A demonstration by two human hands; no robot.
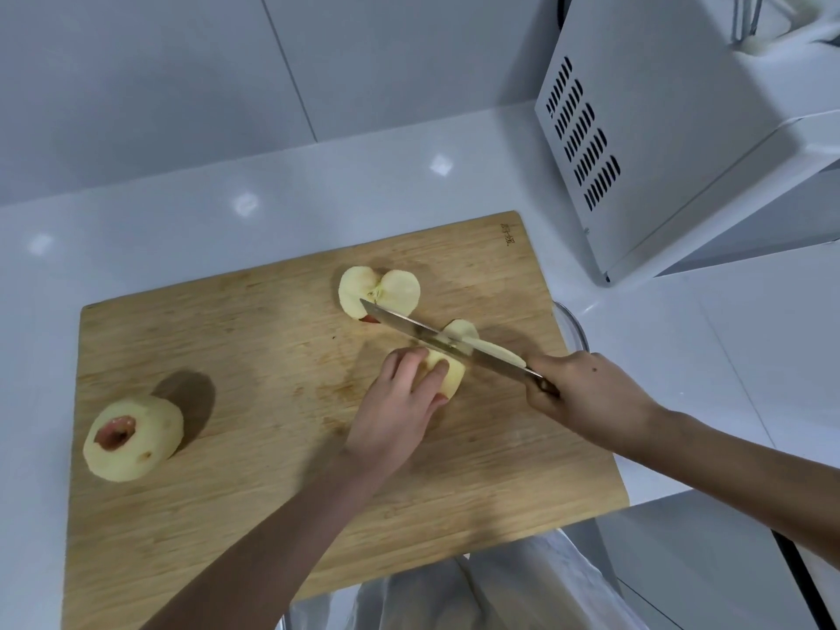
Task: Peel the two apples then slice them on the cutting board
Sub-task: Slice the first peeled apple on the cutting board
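Counter (pixel 227 184): white and glossy, filling the upper left of the frame. It is likely slick, so press down gently enough that the board does not skate.
Board (pixel 254 516): a wooden cutting board across the middle and lower frame, with all the fruit on it.
Left hand (pixel 400 402): at centre frame, with fingers curled over the piece being cut, pinning it to the wood. Tuck the fingertips back so the knuckles, not the nails, face the blade.
Right hand (pixel 586 393): right of centre, with its fingers wrapped around the knife handle.
Whole apple (pixel 134 438): peeled and uncut at lower left, well apart from the work. It comes later.
Open half (pixel 379 291): just above centre, cut face up, near the knife tip. It would sit steadier turned flat side down.
Half being cut (pixel 456 377): under the left hand, flat side down as far as can be told.
Knife (pixel 422 331): the blade runs diagonally across the half, beside the left fingers. Cut straight down with a slight forward draw.
Slices (pixel 500 352): thin pieces lean on the far side of the blade. Keep the next ones the same thickness.
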